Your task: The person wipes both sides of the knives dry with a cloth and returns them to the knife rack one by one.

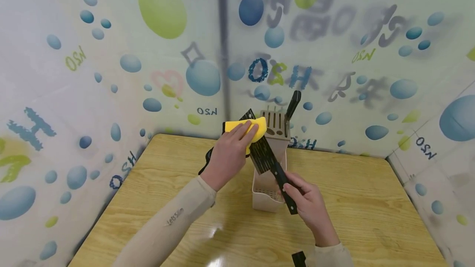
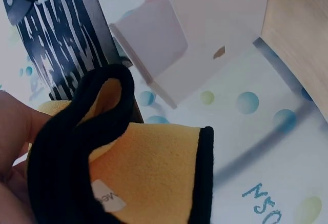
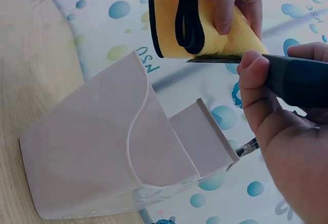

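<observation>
My right hand (image 1: 311, 205) grips the black riveted handle (image 3: 302, 83) of a broad kitchen knife. Its blade (image 1: 264, 158), dark with pale streaks, slants up and left above the table. Around the upper part of that blade, my left hand (image 1: 228, 153) pinches a folded yellow cloth (image 1: 261, 129) with black edging. In the left wrist view the cloth (image 2: 159, 157) shows a small white label, and the blade's far end is hidden behind it. Just behind the knife stands a pale pink knife holder (image 1: 265, 205) with a slotted top, partly covered by the blade and right hand.
Another knife, with a black handle (image 1: 294, 104), stands in the holder's slotted top at the right. The wooden table (image 1: 352, 201) meets patterned walls at the back and sides. A small black object (image 1: 298, 259) shows at the bottom edge near the right sleeve.
</observation>
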Motion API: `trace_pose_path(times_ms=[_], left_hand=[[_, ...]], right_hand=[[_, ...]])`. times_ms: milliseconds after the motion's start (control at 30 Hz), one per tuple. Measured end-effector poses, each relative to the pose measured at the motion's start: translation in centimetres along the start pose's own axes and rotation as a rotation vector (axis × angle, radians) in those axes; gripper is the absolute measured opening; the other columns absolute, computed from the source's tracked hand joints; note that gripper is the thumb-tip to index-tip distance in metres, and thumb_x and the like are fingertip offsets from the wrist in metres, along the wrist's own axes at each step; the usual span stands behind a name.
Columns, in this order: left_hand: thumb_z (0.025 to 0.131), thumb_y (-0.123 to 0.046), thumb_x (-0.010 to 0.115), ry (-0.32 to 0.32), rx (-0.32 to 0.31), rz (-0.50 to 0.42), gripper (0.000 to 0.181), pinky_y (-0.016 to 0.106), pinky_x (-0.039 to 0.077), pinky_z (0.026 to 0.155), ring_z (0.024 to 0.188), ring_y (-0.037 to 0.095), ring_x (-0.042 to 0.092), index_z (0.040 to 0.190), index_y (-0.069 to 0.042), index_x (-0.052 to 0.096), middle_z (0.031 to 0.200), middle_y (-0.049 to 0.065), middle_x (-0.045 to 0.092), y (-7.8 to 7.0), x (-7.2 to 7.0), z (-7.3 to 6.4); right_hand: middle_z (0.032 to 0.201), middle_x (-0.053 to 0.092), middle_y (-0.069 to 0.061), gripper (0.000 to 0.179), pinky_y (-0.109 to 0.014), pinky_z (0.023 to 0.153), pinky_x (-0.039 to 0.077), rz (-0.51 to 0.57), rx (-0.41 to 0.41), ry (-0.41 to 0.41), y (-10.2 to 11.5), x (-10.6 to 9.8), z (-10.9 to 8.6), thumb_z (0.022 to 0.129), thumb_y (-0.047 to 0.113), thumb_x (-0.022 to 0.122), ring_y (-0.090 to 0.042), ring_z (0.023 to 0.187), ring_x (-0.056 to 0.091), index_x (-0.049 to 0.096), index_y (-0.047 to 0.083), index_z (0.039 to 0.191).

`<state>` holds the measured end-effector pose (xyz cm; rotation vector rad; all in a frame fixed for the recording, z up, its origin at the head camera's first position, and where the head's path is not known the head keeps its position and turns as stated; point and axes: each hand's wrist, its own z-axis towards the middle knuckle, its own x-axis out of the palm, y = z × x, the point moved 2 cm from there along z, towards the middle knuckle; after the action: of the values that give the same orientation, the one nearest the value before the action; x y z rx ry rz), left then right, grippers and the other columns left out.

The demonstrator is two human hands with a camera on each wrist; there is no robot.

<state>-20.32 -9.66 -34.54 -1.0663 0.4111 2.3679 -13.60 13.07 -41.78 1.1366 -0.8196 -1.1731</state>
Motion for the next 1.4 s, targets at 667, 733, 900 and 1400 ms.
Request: trace_pose_path(times_ms=[667, 733, 900, 1400], left_hand=[[0.085, 0.008, 0.073, 0.021, -0.032, -0.011, 0.065, 0.041, 0.063, 0.079, 0.108, 0.03, 0.071, 0.147, -0.007, 0.057, 0.142, 0.015, 0.063, 0.1, 0.0, -0.2], [0.085, 0.008, 0.073, 0.014, -0.013, -0.007, 0.064, 0.041, 0.063, 0.078, 0.108, 0.03, 0.071, 0.146, -0.007, 0.058, 0.141, 0.015, 0.063, -0.2, 0.1, -0.4], [0.086, 0.008, 0.072, 0.001, 0.028, -0.01, 0.061, 0.04, 0.062, 0.081, 0.114, 0.029, 0.069, 0.144, -0.008, 0.06, 0.14, 0.015, 0.064, -1.0, 0.5, -0.9], [0.085, 0.004, 0.078, 0.011, 0.09, -0.032, 0.06, 0.04, 0.061, 0.09, 0.12, 0.029, 0.067, 0.141, -0.008, 0.063, 0.138, 0.014, 0.065, -3.0, 0.4, -2.1]], right_hand=[[0.108, 0.075, 0.004, 0.043, -0.027, 0.073, 0.061, 0.12, 0.033, 0.0, 0.1, 0.3, 0.0, 0.109, 0.004, 0.048, -0.012, 0.088, 0.071, 0.045, -0.019, 0.145], [0.108, 0.075, 0.003, 0.043, -0.025, 0.072, 0.061, 0.142, 0.04, -0.005, 0.2, 0.4, 0.0, 0.109, 0.005, 0.048, -0.01, 0.088, 0.071, 0.044, -0.019, 0.145], [0.11, 0.075, 0.003, 0.045, -0.025, 0.072, 0.061, 0.175, 0.061, -0.016, 0.2, 0.6, 0.0, 0.11, 0.008, 0.048, -0.01, 0.089, 0.071, 0.042, -0.018, 0.147], [0.108, 0.074, -0.002, 0.044, -0.027, 0.073, 0.061, 0.144, 0.182, -0.115, 0.3, 0.9, 0.2, 0.11, 0.012, 0.05, -0.017, 0.088, 0.069, 0.049, -0.007, 0.149]])
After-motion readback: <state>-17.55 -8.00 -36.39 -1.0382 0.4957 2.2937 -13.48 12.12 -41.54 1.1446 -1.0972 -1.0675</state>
